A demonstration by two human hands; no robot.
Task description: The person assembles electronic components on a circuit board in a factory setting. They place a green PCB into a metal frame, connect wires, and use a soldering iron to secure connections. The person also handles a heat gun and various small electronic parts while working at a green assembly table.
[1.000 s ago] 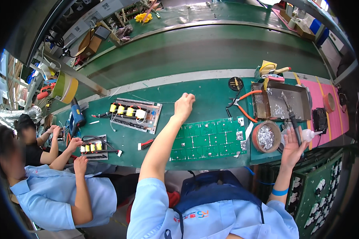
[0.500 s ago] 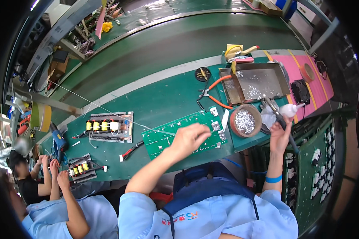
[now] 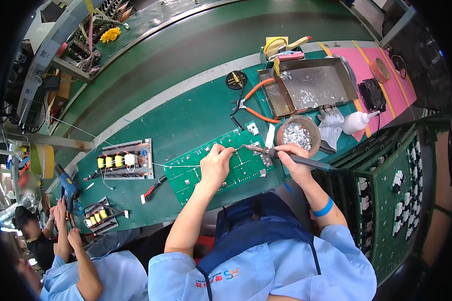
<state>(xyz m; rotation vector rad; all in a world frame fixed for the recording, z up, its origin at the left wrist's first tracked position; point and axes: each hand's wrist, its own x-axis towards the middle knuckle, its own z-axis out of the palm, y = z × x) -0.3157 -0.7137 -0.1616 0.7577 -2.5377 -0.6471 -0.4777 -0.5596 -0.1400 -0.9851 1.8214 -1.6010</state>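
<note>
A green circuit board (image 3: 186, 173) lies on the bench in front of me. Over its middle my left hand (image 3: 216, 168) pinches a thin solder wire (image 3: 178, 166), which trails off to the left. My right hand (image 3: 295, 163) grips a soldering iron (image 3: 314, 163) by its dark handle, fingers wrapped round it. The iron's tip points left and meets the wire's end near the upper middle of the board; whether it touches the board I cannot tell.
Beyond the board lie orange-handled cutters (image 3: 256, 93) and a metal tray (image 3: 331, 83) with solder scraps. A round tub (image 3: 311, 128) of silvery bits, a glove (image 3: 330, 123) and a white squeeze bottle (image 3: 355, 122) stand right. Left is a coil assembly (image 3: 128, 173); a co-worker's hands (image 3: 60, 215) work beyond.
The soldering iron has come from beside the tub to the board in my right hand. My left hand has shifted left with the wire. The view has turned slightly.
</note>
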